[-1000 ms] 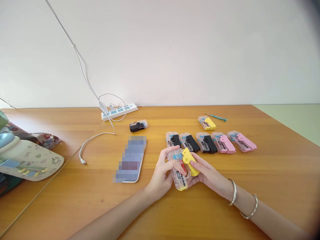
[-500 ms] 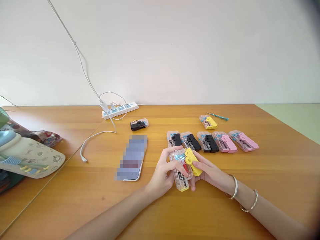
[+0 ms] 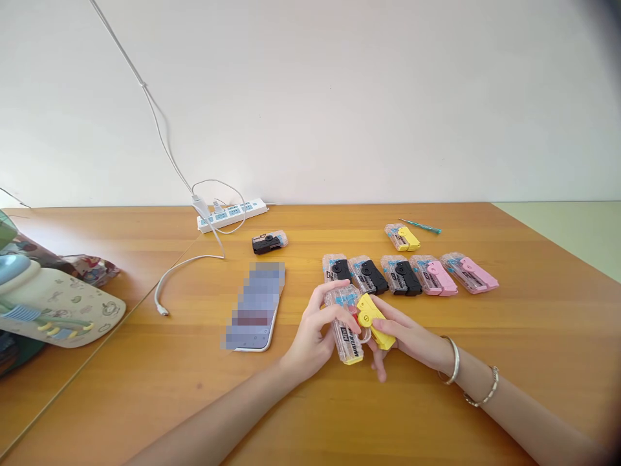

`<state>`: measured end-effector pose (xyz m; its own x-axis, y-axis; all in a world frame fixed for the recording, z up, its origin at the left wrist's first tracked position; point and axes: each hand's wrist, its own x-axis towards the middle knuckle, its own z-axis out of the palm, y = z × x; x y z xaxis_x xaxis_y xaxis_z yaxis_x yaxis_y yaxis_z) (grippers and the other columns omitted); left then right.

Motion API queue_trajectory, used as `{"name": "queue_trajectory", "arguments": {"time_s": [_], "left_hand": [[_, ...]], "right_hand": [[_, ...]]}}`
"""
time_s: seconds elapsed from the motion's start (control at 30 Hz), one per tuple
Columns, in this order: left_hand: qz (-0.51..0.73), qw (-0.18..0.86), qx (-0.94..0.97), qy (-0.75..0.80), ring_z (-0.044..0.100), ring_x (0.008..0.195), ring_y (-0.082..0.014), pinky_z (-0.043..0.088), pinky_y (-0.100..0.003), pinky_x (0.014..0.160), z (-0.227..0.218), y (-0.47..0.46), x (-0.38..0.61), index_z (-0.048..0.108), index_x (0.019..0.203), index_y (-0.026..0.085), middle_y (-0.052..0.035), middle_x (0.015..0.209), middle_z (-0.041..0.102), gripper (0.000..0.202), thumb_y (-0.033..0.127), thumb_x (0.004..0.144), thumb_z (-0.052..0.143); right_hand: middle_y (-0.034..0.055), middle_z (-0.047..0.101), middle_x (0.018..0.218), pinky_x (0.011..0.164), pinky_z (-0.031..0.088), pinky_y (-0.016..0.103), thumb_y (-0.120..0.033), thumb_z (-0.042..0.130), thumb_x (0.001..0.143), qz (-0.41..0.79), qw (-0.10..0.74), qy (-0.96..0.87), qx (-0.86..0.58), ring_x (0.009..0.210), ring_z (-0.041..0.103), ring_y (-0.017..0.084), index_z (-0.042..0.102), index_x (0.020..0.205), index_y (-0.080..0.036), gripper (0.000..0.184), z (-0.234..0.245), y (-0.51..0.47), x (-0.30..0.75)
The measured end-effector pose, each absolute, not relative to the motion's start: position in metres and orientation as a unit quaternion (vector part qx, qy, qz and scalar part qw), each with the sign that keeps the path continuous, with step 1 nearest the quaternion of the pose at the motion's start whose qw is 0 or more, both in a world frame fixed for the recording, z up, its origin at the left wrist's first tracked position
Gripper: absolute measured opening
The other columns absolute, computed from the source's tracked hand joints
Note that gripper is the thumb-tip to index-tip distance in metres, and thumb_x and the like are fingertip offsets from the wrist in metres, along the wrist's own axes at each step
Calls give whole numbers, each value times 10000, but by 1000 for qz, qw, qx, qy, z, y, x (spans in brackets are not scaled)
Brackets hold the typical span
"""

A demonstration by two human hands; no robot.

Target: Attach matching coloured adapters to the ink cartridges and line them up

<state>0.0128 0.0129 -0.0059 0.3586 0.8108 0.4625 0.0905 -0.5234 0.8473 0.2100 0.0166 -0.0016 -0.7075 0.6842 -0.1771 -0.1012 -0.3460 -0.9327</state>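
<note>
Pinching the yellow piece [image 3: 377,323] in your right hand [image 3: 417,338], the clear case [image 3: 348,340] in your left hand [image 3: 310,333], hold both by their edges: likely light, stiff plastic (perhaps brittle).

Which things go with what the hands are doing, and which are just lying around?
Part of it:
left hand and right hand, both holding the yellow-and-clear gadget
probably its look-alikes too: row of five, lone yellow one, lone black one

Just lying about:
phone
power strip
white cable
cream container
slim teal tool, though it might belong
</note>
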Motion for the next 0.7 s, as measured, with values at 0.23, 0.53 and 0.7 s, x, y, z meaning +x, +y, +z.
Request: {"name": "queue_trajectory", "arguments": {"time_s": [0.23,0.53,0.7], "left_hand": [[456,477,680,319,445,1214,-210,395,-387,986,0,15,10,499,1145,244,-67,1329,451,353,68,863,381],[439,608,594,290,527,1091,-243,418,-394,937,-2,17,8,371,1318,233,-82,1194,552,456,355,882,427],[397,625,596,311,607,925,-197,490,-355,833,0,13,12,229,1374,288,-88,1163,557,533,338,900,468]], "right_hand": [[-57,581,698,565,521,318,-377,432,912,771,259,-514,-274,463,652,143,357,1096,-225,250,-7,16,210],[-33,635,720,509,522,301,-422,483,885,734,312,-525,-296,494,665,156,301,1117,-231,351,-6,10,201],[-39,628,741,562,548,343,-433,510,870,712,331,-540,-304,515,669,151,268,1135,-246,405,-6,6,196]]}}
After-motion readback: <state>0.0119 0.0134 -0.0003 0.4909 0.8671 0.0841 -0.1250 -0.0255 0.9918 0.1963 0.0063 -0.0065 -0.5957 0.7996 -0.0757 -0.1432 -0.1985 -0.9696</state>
